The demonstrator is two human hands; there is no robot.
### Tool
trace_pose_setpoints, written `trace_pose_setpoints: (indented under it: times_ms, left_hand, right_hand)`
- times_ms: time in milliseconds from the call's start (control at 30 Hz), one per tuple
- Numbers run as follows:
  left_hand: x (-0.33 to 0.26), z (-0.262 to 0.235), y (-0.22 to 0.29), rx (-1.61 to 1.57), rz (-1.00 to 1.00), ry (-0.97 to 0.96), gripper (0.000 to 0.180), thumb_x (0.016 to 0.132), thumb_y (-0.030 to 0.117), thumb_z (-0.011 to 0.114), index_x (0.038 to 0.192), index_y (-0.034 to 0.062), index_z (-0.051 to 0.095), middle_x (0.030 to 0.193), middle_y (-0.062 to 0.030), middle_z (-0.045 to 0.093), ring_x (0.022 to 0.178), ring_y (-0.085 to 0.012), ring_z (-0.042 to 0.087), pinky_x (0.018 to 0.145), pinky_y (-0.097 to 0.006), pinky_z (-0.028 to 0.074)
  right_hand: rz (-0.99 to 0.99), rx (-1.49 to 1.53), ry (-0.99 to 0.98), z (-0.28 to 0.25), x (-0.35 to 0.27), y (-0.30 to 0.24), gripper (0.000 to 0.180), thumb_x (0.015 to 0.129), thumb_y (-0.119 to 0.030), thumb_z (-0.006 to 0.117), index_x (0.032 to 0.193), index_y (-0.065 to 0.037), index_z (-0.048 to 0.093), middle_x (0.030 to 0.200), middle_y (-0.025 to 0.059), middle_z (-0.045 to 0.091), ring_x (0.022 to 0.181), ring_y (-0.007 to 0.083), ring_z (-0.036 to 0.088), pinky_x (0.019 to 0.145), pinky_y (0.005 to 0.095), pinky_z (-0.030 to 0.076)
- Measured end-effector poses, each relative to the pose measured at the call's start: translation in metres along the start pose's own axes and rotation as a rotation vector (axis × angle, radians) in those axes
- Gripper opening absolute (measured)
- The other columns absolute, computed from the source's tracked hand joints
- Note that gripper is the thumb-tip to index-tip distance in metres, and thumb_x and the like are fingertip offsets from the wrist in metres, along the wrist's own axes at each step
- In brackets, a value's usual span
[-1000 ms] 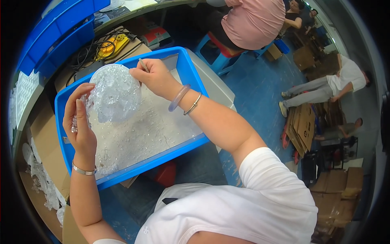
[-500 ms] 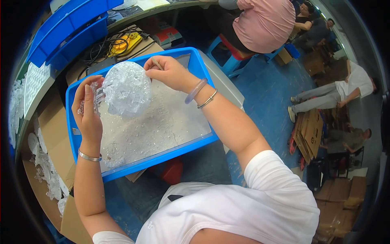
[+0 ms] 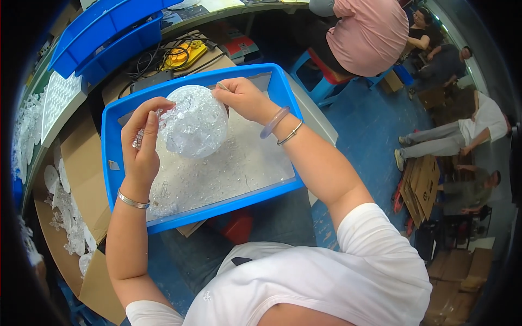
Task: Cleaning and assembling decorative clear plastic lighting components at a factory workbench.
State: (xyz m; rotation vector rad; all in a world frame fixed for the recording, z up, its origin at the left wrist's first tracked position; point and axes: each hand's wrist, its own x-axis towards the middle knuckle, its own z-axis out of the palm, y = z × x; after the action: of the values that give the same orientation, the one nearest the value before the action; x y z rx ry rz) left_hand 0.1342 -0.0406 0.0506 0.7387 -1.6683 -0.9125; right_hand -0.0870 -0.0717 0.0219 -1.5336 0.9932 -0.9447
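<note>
A round translucent disc (image 3: 197, 127), its face covered with clear crystal-like pieces, is held up over a blue tray (image 3: 217, 218). My left hand (image 3: 142, 136) is curled at the disc's left side, its fingertips by the edge. Some small clear pieces (image 3: 138, 140) show inside its palm. At the upper right rim, my right hand (image 3: 242, 98) is closed in a pinch. A thin stick-like tool (image 3: 222, 86) pokes out between its thumb and forefinger; its far part is hidden by the fingers.
Tiny clear bits lie scattered over the tray's pale bottom (image 3: 244, 163). A cardboard box (image 3: 81, 182) with clear plastic pieces stands left, below stacked blue bins (image 3: 103, 32). Cables and a yellow device (image 3: 187, 54) lie behind. A person in pink (image 3: 370, 38) sits beyond; others are farther right.
The disc has turned slightly and sits closer against my left fingers, which have closed in around the clear pieces. The whole view has shifted a little, moving the scene rightward.
</note>
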Motion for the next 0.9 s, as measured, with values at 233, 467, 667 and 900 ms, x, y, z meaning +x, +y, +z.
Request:
trace_pose_setpoints:
  times_ms: [233, 467, 667, 900]
  left_hand:
    - [0.002, -0.004, -0.003, -0.003, -0.045, 0.045, 0.024, 0.090, 0.017, 0.040, 0.095, 0.0005, 0.058, 0.094, -0.0089, 0.060, 0.091, -0.0161, 0.055, 0.083, -0.026, 0.040]
    - [0.006, -0.007, -0.008, -0.108, -0.068, 0.098, 0.026, 0.090, 0.018, 0.041, 0.097, -0.0002, 0.057, 0.093, -0.0095, 0.060, 0.091, -0.0166, 0.055, 0.084, -0.027, 0.040]
    - [0.004, -0.006, -0.004, -0.027, -0.030, 0.011, 0.025, 0.090, 0.018, 0.040, 0.096, 0.0011, 0.057, 0.094, -0.0097, 0.060, 0.092, -0.0176, 0.055, 0.085, -0.028, 0.040]
    - [0.005, -0.006, -0.003, 0.000, 0.038, -0.085, 0.023, 0.089, 0.017, 0.041, 0.095, 0.0016, 0.057, 0.094, -0.0092, 0.060, 0.091, -0.0180, 0.055, 0.083, -0.028, 0.041]
  right_hand:
    - [0.007, 0.022, 0.008, -0.002, -0.004, -0.011, 0.016, 0.083, -0.017, 0.052, 0.072, -0.007, 0.058, 0.065, -0.0016, 0.053, 0.057, 0.0050, 0.045, 0.051, 0.0178, 0.036]
    - [0.027, -0.013, 0.010, -0.003, -0.007, -0.015, 0.009, 0.079, -0.014, 0.055, 0.079, -0.006, 0.059, 0.064, -0.0009, 0.051, 0.059, 0.0057, 0.046, 0.053, 0.0180, 0.036]
    - [-0.125, -0.225, 0.102, -0.002, -0.002, -0.008, 0.011, 0.079, -0.013, 0.055, 0.083, -0.004, 0.058, 0.076, 0.0033, 0.056, 0.074, 0.0104, 0.051, 0.072, 0.0240, 0.042]
    - [-0.062, -0.082, 0.065, -0.001, -0.003, -0.014, 0.017, 0.078, -0.015, 0.057, 0.090, -0.004, 0.060, 0.086, 0.0070, 0.060, 0.084, 0.0133, 0.054, 0.079, 0.0262, 0.042]
